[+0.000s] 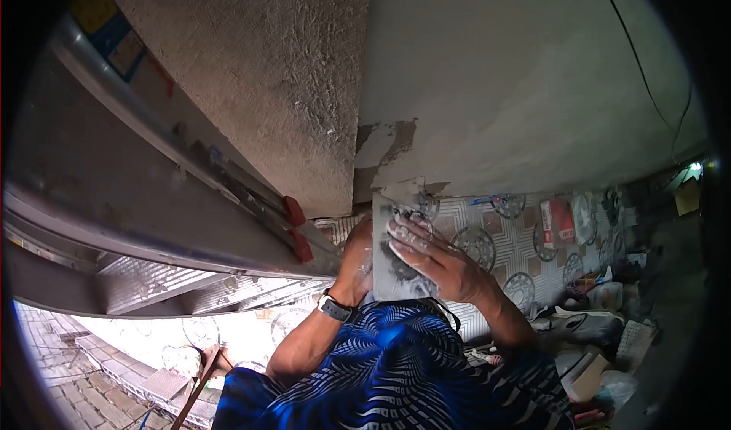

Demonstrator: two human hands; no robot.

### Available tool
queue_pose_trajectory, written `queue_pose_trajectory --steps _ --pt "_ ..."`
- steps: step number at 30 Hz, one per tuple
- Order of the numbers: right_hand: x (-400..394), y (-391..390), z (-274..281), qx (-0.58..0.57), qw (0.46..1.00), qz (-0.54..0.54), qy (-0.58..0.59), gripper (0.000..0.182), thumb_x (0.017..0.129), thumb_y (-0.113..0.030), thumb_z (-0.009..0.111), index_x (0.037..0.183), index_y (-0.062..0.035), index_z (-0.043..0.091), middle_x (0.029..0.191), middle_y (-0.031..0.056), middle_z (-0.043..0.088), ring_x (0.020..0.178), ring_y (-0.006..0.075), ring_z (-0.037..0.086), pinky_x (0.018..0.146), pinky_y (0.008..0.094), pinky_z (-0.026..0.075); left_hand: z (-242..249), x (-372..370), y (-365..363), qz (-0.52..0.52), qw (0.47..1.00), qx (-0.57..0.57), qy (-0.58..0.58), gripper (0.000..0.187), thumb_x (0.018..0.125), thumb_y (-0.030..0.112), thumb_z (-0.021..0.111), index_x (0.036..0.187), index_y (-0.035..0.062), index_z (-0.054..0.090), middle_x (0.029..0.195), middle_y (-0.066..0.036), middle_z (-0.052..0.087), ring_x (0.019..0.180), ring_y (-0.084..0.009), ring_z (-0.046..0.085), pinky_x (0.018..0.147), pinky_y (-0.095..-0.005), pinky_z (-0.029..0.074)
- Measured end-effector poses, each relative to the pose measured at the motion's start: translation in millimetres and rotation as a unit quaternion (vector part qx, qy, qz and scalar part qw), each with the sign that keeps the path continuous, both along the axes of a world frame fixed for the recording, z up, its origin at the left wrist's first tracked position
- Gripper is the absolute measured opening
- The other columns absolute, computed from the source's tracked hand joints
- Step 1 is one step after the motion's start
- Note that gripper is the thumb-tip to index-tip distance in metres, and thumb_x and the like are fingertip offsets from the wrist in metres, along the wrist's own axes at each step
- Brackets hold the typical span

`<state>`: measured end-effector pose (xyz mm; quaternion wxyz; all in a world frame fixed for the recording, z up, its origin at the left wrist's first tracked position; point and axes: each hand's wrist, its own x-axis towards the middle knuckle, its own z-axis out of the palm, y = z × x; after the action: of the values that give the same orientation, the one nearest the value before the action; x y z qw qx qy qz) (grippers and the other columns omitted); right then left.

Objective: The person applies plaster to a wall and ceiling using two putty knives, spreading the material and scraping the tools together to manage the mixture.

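A rectangular plastering trowel (387,278), smeared with grey-white plaster and dark in the middle, stands nearly upright before my chest. My left hand (360,251) is closed at its left side, with most of the fingers hidden behind the blade. There is a watch (335,306) on the left wrist. Across the trowel's face lies my right hand (438,258), its fingers stretched out and coated with wet plaster. Just beyond the trowel's top edge, the smooth grey wall (518,87) has a darker unplastered patch (397,142) near its lower corner.
Close on the left rises a metal staircase (152,179) with a rail and red-tipped parts (297,232). A rough wall section (297,72) meets the smooth one. On the patterned tile floor (480,278) lie a red-and-white bag (558,223) and, at right, a heap of clutter (586,331).
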<state>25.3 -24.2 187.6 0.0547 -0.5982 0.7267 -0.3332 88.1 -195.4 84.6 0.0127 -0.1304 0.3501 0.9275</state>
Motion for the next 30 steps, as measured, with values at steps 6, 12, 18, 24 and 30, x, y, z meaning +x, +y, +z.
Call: queue_pose_trajectory --steps 6,12,18,24,30 --pt "3.9 14.4 -13.7 0.104 0.991 0.031 0.077 0.051 0.088 0.001 0.051 0.139 -0.0022 0.05 0.148 0.0171 0.046 0.141 0.0323 0.04 0.117 0.048 0.033 16.6 8.6 8.9 0.062 0.997 -0.018 -0.029 0.026 0.101 0.012 0.044 0.123 0.0018 0.054 0.109 -0.011 0.065 0.095 -0.0188 0.065 0.083 -0.0305 0.054" --pt "0.4 24.0 -16.6 0.068 0.992 0.012 0.105 0.042 0.088 -0.002 0.057 0.13 0.0006 0.059 0.142 0.0191 0.053 0.136 0.0342 0.047 0.113 0.0483 0.038 -1.3 10.6 9.5 0.095 0.983 -0.121 -0.097 0.027 0.094 0.007 0.047 0.119 0.0007 0.056 0.11 -0.011 0.062 0.099 -0.0212 0.06 0.088 -0.0313 0.048" --pt "-6.9 31.7 -29.1 0.057 0.991 0.029 0.116 0.037 0.09 -0.008 0.057 0.125 0.0025 0.062 0.136 0.023 0.056 0.131 0.0406 0.05 0.109 0.055 0.038 -33.9 14.7 7.3 0.057 0.688 -0.724 0.02 0.042 0.073 -0.003 0.056 0.115 -0.0028 0.057 0.112 -0.021 0.059 0.111 -0.0362 0.056 0.095 -0.0408 0.046" --pt "-19.7 52.3 -68.4 0.079 0.987 0.05 0.133 0.038 0.092 -0.005 0.051 0.128 0.0041 0.055 0.134 0.029 0.054 0.132 0.0478 0.047 0.108 0.0627 0.036 -16.2 1.8 19.4 0.159 0.935 -0.302 -0.093 0.046 0.101 0.031 0.052 0.129 -0.0054 0.052 0.1 -0.011 0.063 0.088 -0.0126 0.052 0.077 -0.0301 0.045" --pt "-47.1 57.8 -71.1 0.057 0.983 0.106 0.135 0.039 0.093 -0.007 0.05 0.131 0.0037 0.054 0.136 0.03 0.053 0.132 0.0473 0.047 0.11 0.06 0.035 -10.6 1.5 36.5 0.196 0.931 -0.286 -0.112 0.04 0.102 0.032 0.05 0.119 -0.0031 0.057 0.095 -0.01 0.063 0.086 -0.0139 0.053 0.076 -0.0326 0.045"
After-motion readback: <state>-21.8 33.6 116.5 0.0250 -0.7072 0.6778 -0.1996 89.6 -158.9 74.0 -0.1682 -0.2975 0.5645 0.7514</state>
